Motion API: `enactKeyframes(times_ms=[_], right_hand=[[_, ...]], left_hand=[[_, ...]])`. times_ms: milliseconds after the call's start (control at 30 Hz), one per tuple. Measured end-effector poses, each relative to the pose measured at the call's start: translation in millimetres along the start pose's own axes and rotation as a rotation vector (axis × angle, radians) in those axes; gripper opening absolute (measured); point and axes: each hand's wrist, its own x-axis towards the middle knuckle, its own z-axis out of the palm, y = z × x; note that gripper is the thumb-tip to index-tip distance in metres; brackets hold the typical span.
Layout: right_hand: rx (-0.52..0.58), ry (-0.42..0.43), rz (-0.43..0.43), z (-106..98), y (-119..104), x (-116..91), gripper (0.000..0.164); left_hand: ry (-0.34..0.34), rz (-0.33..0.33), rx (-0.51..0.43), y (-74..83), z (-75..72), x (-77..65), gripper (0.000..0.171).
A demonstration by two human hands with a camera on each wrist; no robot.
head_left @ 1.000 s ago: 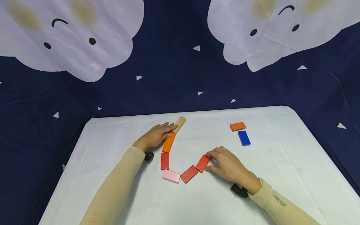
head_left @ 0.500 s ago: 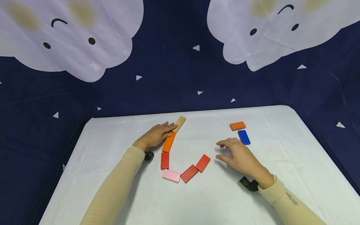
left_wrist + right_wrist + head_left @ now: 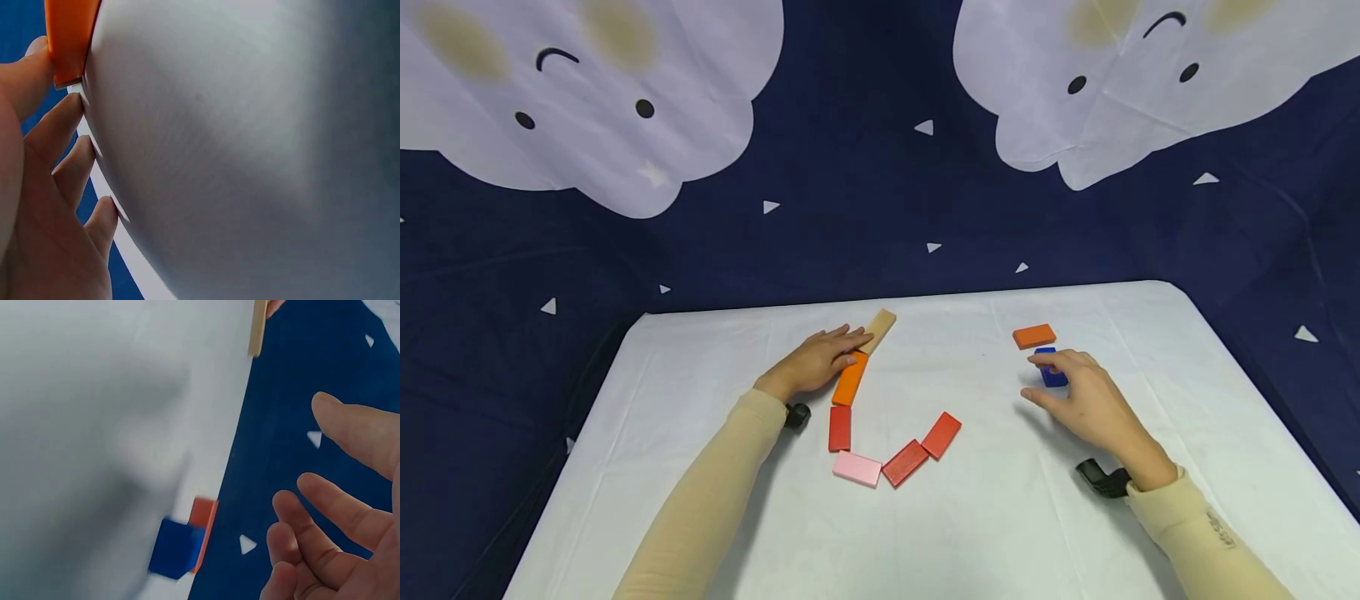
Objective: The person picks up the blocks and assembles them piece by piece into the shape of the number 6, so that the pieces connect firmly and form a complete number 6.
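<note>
My left hand (image 3: 815, 362) lies with extended fingers beside a curved row of flat blocks. Its fingertips reach the natural wood block (image 3: 882, 327), and its thumb is at the long orange block (image 3: 850, 380); the left wrist view shows the thumb against an orange block (image 3: 70, 40). My right hand (image 3: 1090, 400), thumb and fingers spread, overlaps the blue block (image 3: 1052, 379) in the head view and holds nothing. The right wrist view shows that blue block (image 3: 177, 547) apart from the fingers, in front of an orange-red block (image 3: 204, 514).
The row continues toward the front through a red block (image 3: 840, 429), a pink block (image 3: 857, 469) and two more red blocks, the last being the red block (image 3: 942, 436). A short orange block (image 3: 1034, 337) lies behind the blue one. White cloth covers the table (image 3: 970, 533).
My right hand has left the last red block and moved right and back to the blue block. My left hand and the row of blocks stay put.
</note>
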Motion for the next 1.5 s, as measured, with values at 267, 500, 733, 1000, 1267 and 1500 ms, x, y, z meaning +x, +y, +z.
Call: enactKeyframes(times_ms=[267,500,733,1000,1267,1500], right_hand=[[-0.035,0.002,0.048,-7,21,1,0.053],[-0.054,-0.060,0.120,-12,38,5,0.067],[-0.063,-0.128,0.144,-13,48,11,0.075],[-0.070,-0.200,0.128,-10,58,15,0.076],[-0.075,-0.255,0.142,-9,61,19,0.077],[-0.077,-0.261,0.161,-10,61,24,0.077]], left_hand=[[0.005,0.008,-0.001,-0.6,0.5,0.4,0.050],[0.005,0.012,0.002,-0.9,0.1,-0.2,0.050],[0.006,0.019,-0.003,-1.8,0.5,0.3,0.050],[0.007,0.026,-0.002,-2.4,0.3,0.0,0.050],[0.005,0.028,0.004,-3.7,0.8,0.5,0.051],[0.004,0.025,0.008,-5.0,1.2,1.3,0.051]])
